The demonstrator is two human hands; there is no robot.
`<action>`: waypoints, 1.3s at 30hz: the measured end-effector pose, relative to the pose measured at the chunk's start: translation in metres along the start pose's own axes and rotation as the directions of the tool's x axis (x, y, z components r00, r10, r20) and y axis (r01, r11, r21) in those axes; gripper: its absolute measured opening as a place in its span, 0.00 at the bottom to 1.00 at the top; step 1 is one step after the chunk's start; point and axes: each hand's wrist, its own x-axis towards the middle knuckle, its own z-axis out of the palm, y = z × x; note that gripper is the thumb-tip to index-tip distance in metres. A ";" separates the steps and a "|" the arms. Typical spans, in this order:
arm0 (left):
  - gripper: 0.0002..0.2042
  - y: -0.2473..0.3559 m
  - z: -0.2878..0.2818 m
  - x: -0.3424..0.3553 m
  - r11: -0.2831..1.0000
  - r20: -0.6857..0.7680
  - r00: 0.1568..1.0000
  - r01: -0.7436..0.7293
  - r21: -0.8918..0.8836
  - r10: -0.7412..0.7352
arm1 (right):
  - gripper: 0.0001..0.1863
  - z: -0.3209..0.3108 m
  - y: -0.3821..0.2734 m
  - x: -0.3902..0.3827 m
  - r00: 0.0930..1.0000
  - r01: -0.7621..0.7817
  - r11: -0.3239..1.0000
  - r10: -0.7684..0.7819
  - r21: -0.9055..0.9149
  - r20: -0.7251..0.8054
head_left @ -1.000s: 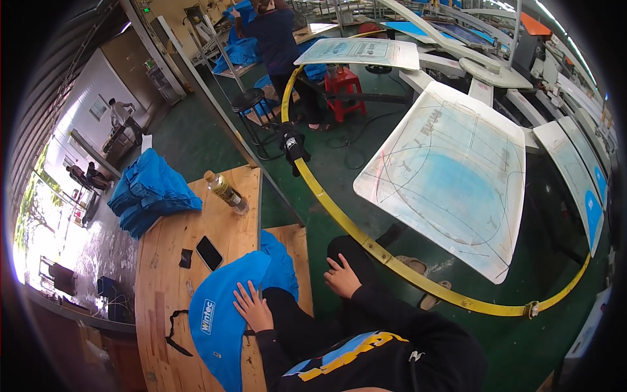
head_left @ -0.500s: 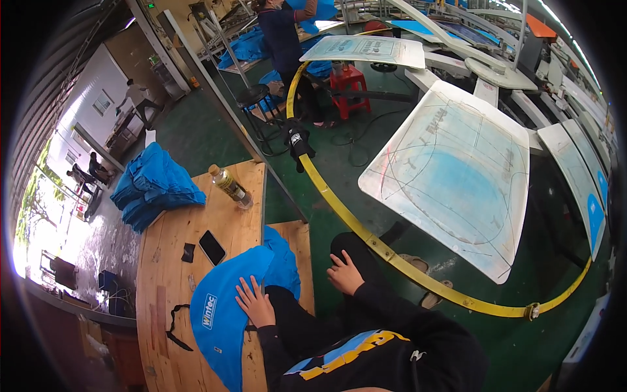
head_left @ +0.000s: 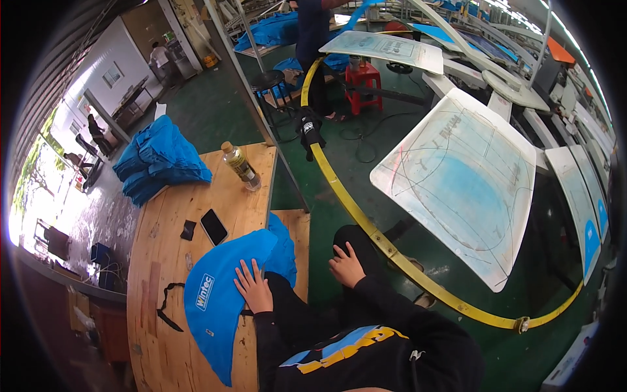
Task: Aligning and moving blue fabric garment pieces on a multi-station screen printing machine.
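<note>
On a wooden table [head_left: 163, 261] in a print workshop lies a blue bag [head_left: 219, 297], soft, light and floppy. The left hand [head_left: 251, 287] rests flat on it, fingers spread; it looks best pinched at an edge. The right hand [head_left: 346, 266] sits on the knee, fingers loosely apart, holding nothing.

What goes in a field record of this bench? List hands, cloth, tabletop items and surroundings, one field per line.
left hand: left hand lies flat, fingers spread, on the blue fabric piece
right hand: right hand rests on the person's dark trouser leg, off the table, holding nothing
cloth: lies spread on the round wooden table, with a white printed patch
tabletop: black smartphone, clear plastic bottle with yellow cap, stack of folded blue fabric
surroundings: green floor; curved yellow rail; white printing pallet with blue stain
</note>
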 end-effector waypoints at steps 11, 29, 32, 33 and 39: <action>0.38 -0.003 -0.003 -0.001 1.000 0.029 1.000 0.012 0.001 -0.012 | 0.09 -0.001 -0.005 0.001 0.999 0.001 1.000 0.000 -0.020 0.043; 0.40 -0.001 -0.003 0.001 1.000 0.021 1.000 0.002 0.008 -0.002 | 0.08 0.003 -0.001 0.001 1.000 0.005 0.999 -0.004 -0.040 0.013; 0.39 -0.002 -0.003 0.000 1.000 0.027 1.000 0.003 0.003 -0.004 | 0.08 0.004 0.000 0.001 1.000 0.018 0.998 -0.018 -0.052 0.007; 0.39 -0.003 -0.003 0.000 1.000 0.026 1.000 0.005 0.008 -0.005 | 0.08 0.005 -0.001 0.001 1.000 0.021 0.999 -0.021 -0.047 0.003; 0.39 -0.006 -0.002 -0.001 1.000 0.008 1.000 -0.001 0.006 0.001 | 0.08 0.004 -0.005 0.001 1.000 0.021 0.998 -0.020 -0.061 0.019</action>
